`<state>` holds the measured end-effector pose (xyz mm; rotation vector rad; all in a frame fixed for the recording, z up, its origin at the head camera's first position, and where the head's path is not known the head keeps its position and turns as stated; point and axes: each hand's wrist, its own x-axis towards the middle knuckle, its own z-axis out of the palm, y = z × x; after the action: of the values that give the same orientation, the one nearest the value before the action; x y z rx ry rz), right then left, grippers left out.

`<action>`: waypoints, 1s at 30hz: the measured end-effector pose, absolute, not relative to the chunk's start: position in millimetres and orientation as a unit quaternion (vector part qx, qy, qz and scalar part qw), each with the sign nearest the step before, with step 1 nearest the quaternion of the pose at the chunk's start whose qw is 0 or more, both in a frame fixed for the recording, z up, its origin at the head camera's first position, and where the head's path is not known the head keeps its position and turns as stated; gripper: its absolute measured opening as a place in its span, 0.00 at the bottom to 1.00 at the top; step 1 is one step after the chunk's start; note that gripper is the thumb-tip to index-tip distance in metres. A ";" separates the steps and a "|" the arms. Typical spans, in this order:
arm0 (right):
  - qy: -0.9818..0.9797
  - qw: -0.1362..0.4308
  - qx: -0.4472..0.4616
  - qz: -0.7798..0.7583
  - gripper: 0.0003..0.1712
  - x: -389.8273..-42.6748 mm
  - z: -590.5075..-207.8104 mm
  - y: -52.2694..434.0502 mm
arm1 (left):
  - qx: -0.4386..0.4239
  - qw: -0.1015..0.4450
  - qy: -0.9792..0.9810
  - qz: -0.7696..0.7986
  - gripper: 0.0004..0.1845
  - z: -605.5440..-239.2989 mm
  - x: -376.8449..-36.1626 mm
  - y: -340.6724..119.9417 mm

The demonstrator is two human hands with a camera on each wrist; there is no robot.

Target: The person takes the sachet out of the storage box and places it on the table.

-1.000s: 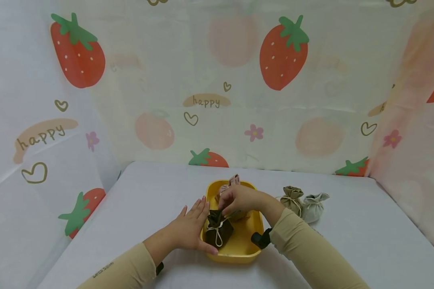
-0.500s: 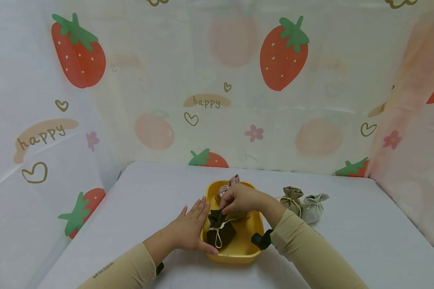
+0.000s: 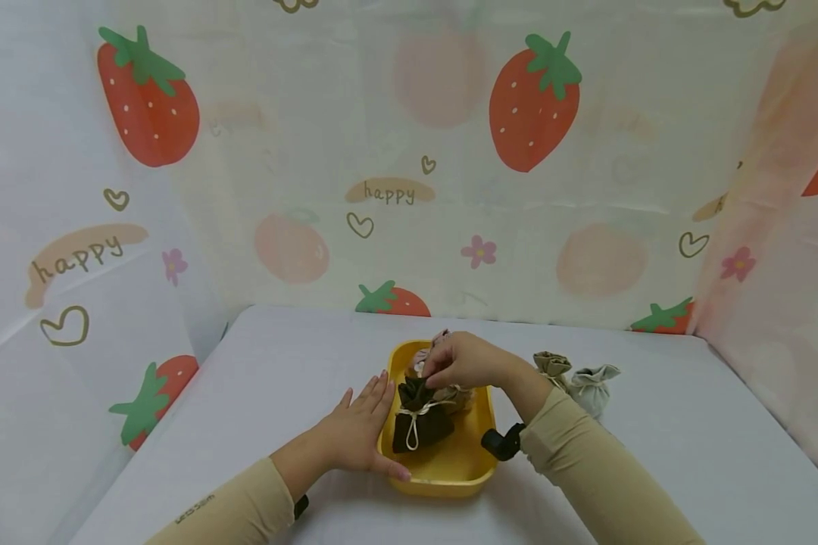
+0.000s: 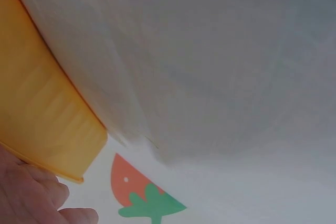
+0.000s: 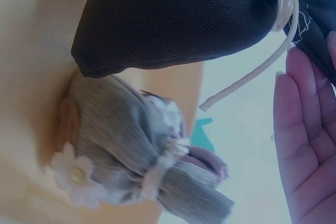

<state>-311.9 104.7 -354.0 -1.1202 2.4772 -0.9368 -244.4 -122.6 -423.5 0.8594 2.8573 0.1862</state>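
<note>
Coarse-woven cloth pouch (image 3: 419,420), smooth plastic tray (image 3: 450,477)

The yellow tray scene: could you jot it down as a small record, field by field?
Tray: yellow tray on the white table
Left hand: left hand rests flat against the tray's left side
Right hand: right hand pinches the top of the dark brown pouch
Also in tray: striped pouch with a flower
Outside tray: olive pouch and grey pouch, right of it
</note>
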 end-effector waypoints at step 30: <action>0.858 0.086 -0.324 -0.389 0.03 -297.9 -303.2 163.8 | 0.274 0.082 0.956 0.058 0.70 -421.8 -243.2 -121.9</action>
<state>-297.9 163.8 -303.2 -0.9648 2.5589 -1.1588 -243.2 -121.9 -421.8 0.8202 2.8577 0.1730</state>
